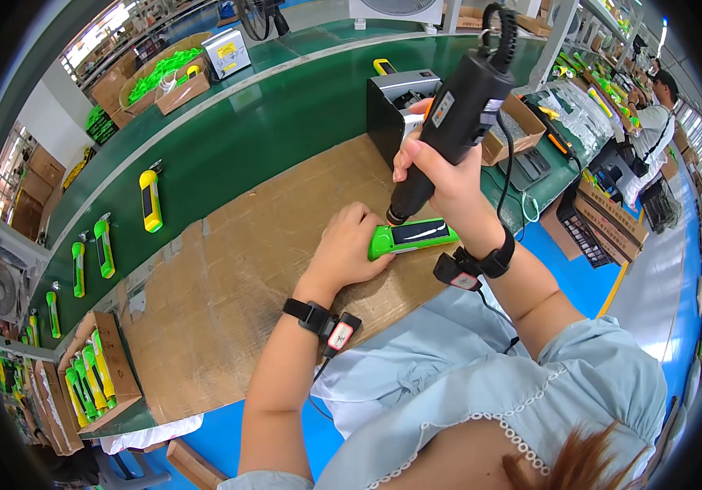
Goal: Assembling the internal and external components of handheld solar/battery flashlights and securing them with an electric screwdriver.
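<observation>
My right hand [441, 175] is wrapped round a black electric screwdriver [457, 114], which hangs by a coiled cord and points down. Its tip meets, or comes very close to, the left end of a green flashlight [410, 238] with a dark panel on its upper face. The flashlight lies on a brown cardboard sheet [228, 286]. My left hand [349, 251] grips the flashlight's left end, fingers curled round it and partly hidden. Behind the screwdriver stands a dark box-shaped device [392, 110] with a silver top.
Yellow and green flashlights, one yellow [151, 200], lie along the green conveyor belt [245, 147]. A carton [102, 376] of flashlights stands at the left. To the right are a small-parts box [514, 131] and another screwdriver [559, 135]. A person [657, 122] works farther right.
</observation>
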